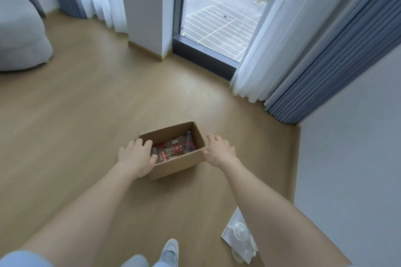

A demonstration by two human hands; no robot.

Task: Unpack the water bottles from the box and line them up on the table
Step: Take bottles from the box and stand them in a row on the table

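An open cardboard box (178, 166) stands on the wooden floor below me. Inside it lie several clear water bottles (173, 148) with red labels, one with a blue cap near the far right corner. My left hand (136, 155) rests over the box's left rim, fingers curled on the edge. My right hand (219, 150) is at the box's right rim, fingers spread, touching the near right corner. No table is in view.
A grey beanbag (19, 34) sits at the far left. A floor-to-ceiling window (217, 17) with white and blue curtains (325, 50) is ahead. A grey wall (358, 158) runs on the right. Clear plastic packaging (240, 236) lies on the floor by my right arm. My shoe (170, 249) shows below.
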